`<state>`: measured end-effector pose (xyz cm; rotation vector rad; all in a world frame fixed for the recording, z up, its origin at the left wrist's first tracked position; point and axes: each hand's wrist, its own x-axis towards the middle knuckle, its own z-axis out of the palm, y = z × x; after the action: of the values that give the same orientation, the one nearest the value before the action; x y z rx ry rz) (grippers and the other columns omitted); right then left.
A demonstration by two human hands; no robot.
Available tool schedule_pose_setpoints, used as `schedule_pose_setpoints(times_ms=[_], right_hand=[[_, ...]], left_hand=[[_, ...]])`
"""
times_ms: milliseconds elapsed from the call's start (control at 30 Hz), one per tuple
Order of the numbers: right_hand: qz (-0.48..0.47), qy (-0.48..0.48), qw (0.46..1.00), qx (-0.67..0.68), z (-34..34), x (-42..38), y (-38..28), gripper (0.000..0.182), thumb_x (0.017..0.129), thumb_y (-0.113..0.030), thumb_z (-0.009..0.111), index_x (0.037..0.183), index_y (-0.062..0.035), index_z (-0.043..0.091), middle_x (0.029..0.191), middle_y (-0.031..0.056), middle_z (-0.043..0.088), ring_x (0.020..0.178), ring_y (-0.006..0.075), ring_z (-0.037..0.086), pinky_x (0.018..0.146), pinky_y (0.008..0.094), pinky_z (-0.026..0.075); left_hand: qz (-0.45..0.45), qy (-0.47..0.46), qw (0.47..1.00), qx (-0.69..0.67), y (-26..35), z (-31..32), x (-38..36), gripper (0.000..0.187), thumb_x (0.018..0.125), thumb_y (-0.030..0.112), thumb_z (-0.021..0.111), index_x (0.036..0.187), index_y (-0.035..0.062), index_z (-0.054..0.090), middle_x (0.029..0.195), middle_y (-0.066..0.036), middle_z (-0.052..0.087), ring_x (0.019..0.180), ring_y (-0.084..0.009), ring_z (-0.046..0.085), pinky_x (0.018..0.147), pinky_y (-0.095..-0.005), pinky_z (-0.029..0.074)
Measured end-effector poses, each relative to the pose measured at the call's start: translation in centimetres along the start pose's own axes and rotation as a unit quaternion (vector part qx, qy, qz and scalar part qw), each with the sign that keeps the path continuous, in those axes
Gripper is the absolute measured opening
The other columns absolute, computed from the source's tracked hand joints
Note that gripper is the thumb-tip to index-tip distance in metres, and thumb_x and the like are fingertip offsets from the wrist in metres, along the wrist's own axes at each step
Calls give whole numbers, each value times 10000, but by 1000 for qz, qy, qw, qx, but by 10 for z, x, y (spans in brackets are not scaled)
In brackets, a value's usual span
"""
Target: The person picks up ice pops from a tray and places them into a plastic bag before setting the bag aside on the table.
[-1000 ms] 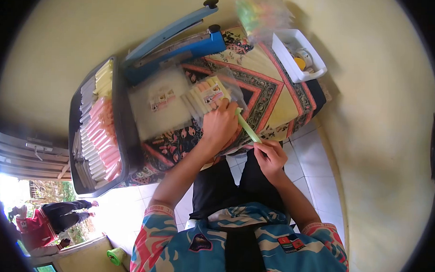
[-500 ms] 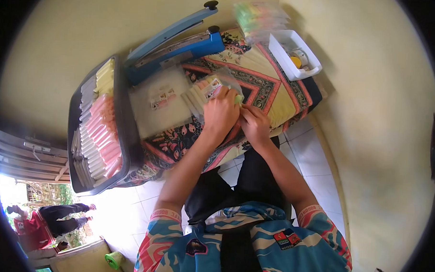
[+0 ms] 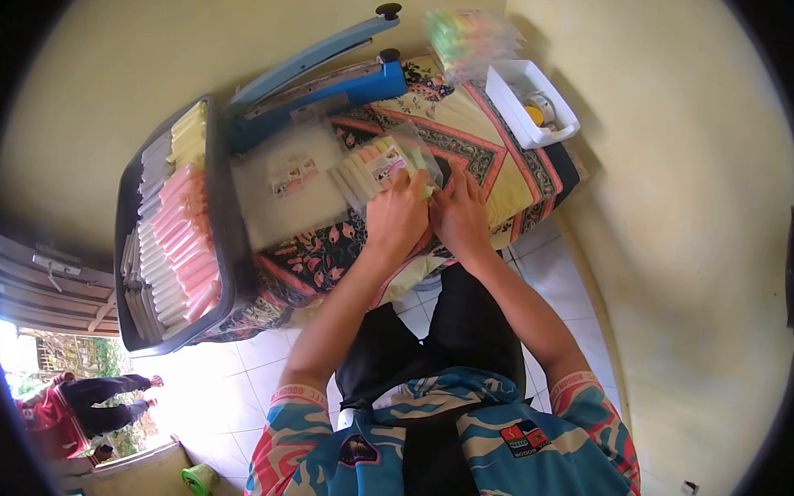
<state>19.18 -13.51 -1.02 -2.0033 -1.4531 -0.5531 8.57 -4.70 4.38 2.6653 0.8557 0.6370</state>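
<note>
A clear plastic bag (image 3: 385, 163) with a label and several pale, pink, yellow and green sticks lies on the patterned cloth. My left hand (image 3: 398, 215) is closed on the bag's near edge. Beside it on the right, my right hand (image 3: 459, 215) rests at the bag's near right corner with its fingers bent; its fingertips are partly hidden, and I cannot tell what they hold. Left of the bag lies a stack of flat clear bags (image 3: 286, 218) with labels.
A black tub (image 3: 231, 242) of wrapped sticks stands at the left. Behind is a blue sealer (image 3: 359, 86), its arm raised. At the back right are filled packs (image 3: 474, 41) and a white tray (image 3: 507, 107). Another person (image 3: 67, 416) is at the far lower left.
My right hand has shifted slightly, its fingers now pointing more forward. My left hand has moved slightly nearer to me along the bag's edge. The view has shifted a little.
</note>
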Motion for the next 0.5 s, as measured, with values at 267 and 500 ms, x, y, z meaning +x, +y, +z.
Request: schedule_pose_setpoints(times_ms=[267,500], right_hand=[[-17,-13,999,-23,8,-4,4,317,820,-94,657,1132,-43,682,1508,254,372,1333,437,427,1100,569,322],[-34,-91,991,-88,6,6,0,413,901,-169,591,1266,22,563,1569,236,265,1428,460,278,1149,642,181]], left_hand=[[24,-29,999,37,-15,2,-19,278,794,153,707,1040,94,591,974,-127,639,729,-382,691,605,-481,566],[24,-2,1000,16,-19,9,-18,245,775,98,676,1007,95,599,944,-127,650,713,-375,692,594,-468,569]])
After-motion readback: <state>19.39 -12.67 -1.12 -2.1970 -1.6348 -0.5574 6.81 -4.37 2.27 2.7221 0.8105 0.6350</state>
